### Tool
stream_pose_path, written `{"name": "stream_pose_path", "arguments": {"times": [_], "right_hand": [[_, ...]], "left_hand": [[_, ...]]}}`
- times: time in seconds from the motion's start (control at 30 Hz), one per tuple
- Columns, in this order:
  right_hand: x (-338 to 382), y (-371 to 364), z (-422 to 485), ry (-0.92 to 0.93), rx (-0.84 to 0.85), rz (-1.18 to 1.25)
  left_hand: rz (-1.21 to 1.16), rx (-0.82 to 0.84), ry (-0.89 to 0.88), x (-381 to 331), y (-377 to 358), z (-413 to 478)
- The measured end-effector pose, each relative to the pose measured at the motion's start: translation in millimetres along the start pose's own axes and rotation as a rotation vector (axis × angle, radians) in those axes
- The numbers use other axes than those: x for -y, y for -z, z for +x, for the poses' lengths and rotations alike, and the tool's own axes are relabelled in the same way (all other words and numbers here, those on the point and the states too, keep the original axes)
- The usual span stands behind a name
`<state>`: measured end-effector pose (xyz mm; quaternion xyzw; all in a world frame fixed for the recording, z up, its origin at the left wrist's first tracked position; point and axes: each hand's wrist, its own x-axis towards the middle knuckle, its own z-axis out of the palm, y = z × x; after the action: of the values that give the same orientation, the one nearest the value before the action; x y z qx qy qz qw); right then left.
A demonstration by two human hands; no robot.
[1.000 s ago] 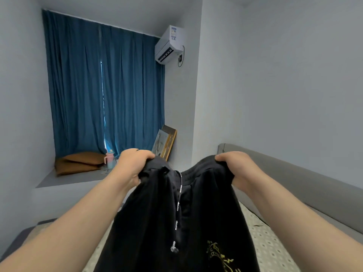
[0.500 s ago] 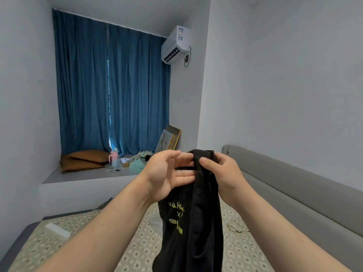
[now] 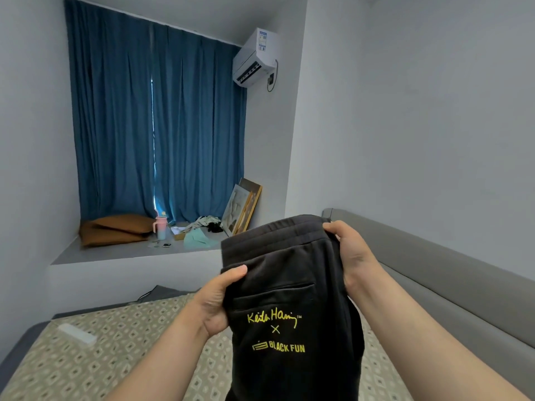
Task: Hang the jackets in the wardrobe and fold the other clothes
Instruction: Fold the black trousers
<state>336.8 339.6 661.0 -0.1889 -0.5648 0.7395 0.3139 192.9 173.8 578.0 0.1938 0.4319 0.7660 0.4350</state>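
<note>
I hold a pair of black pants (image 3: 289, 285) with yellow lettering up in front of me, doubled lengthwise, waistband on top, back pocket facing me. My left hand (image 3: 215, 302) grips the left edge below the waistband, thumb on the front. My right hand (image 3: 351, 253) grips the waistband's right end, fingers curled over the cloth. The pants hang down out of the frame above the bed (image 3: 101, 357).
The bed has a patterned cover and a white remote (image 3: 76, 333) on it. A grey headboard (image 3: 448, 273) runs along the right wall. The window ledge (image 3: 121, 253) holds brown cushions, a pink cup, clothes and leaning picture frames. Blue curtains hang behind.
The pants were held open by the waistband, then brought together. Now they are folded lengthwise and turned with the back pocket toward me; my left hand has slid down the left edge.
</note>
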Motion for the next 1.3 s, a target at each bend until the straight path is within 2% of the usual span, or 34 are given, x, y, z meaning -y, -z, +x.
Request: {"name": "stream_pose_path", "arguments": {"times": [0.07,0.2,0.27,0.37,0.47,0.6,0.7,0.8,0.93,1.1,1.3], "right_hand": [[-3.0,7.9,1.7,0.042,-0.002,-0.095],[-21.2,19.0,-8.0,0.096,0.144,-0.416],[-31.2,23.7,-13.8,0.162,0.076,-0.51],[-39.5,32.1,-24.6,0.17,-0.074,-0.418],[-38.4,43.7,-44.1,0.056,-0.062,-0.303],[-34.4,64.4,-73.3,-0.128,-0.042,-0.271],[-29.0,82.8,-91.2,-0.268,-0.068,-0.229],[-19.3,102.4,-102.1,-0.32,-0.119,-0.214],[-27.5,134.5,-101.0,-0.331,-0.199,-0.217],[-86.9,196.3,-90.4,-0.392,-0.266,-0.298],[-197.6,277.5,-93.0,-0.57,-0.386,-0.497]], "left_hand": [[-0.019,-0.016,-0.02,-4.9,-3.8,2.1],[0.01,-0.145,-0.091,-1.2,-13.5,8.2],[0.039,-0.17,-0.127,2.7,-11.7,9.0],[0.075,-0.101,-0.095,3.4,-11.4,3.1],[0.133,0.011,-0.006,0.5,-9.5,-3.6],[0.264,0.105,0.058,6.6,-11.3,-13.8],[0.214,0.205,0.125,18.7,-17.7,-15.1],[0.147,0.276,0.155,33.5,-34.8,-9.1],[0.176,0.234,0.238,62.0,-52.2,15.8],[0.332,0.271,0.334,128.9,-45.4,58.5],[0.725,0.219,0.485,256.2,-11.9,103.3]]}}
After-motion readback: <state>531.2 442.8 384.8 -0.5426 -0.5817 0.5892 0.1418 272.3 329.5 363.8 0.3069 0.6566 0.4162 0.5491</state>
